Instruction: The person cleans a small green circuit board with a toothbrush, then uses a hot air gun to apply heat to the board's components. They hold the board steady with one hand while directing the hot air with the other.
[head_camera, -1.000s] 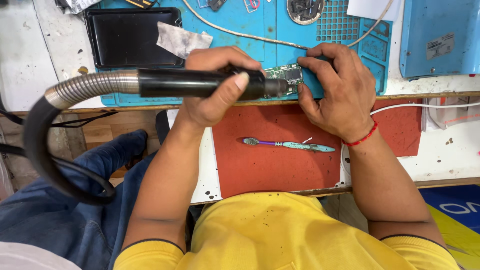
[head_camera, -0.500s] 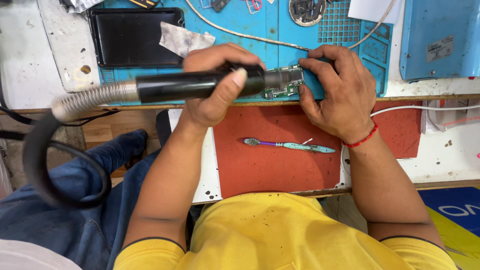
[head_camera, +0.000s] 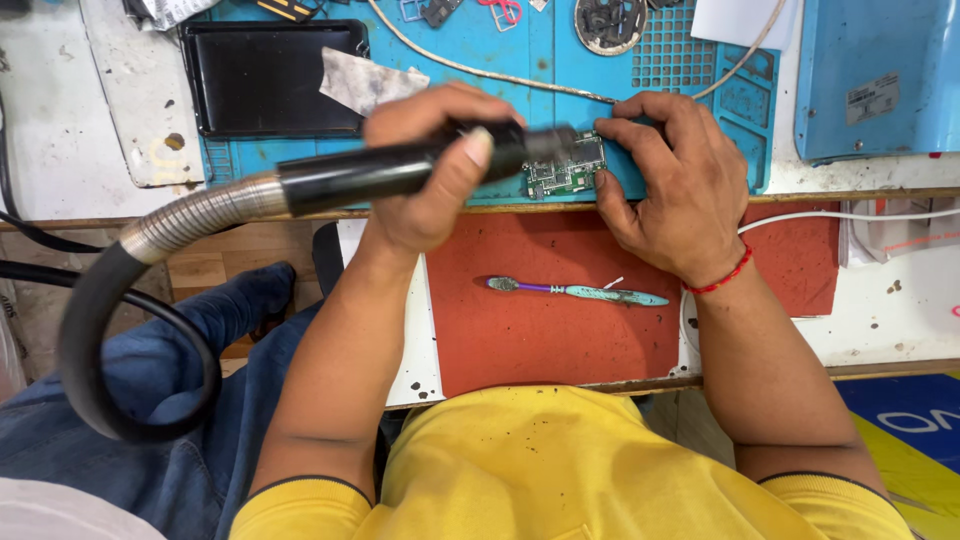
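Head view: the left hand grips a black hot-air wand, nozzle aimed at a small green circuit board on the blue mat; the right hand curls closed, pinning the board's far right edge steady; a toothbrush lies near on the tabletop.

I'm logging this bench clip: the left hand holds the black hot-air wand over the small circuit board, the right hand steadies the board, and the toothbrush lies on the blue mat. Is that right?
Not quite. In the head view the toothbrush lies on the red mat, not the blue mat. The rest stands: the left hand holds the black hot-air wand over the circuit board, which the right hand steadies.
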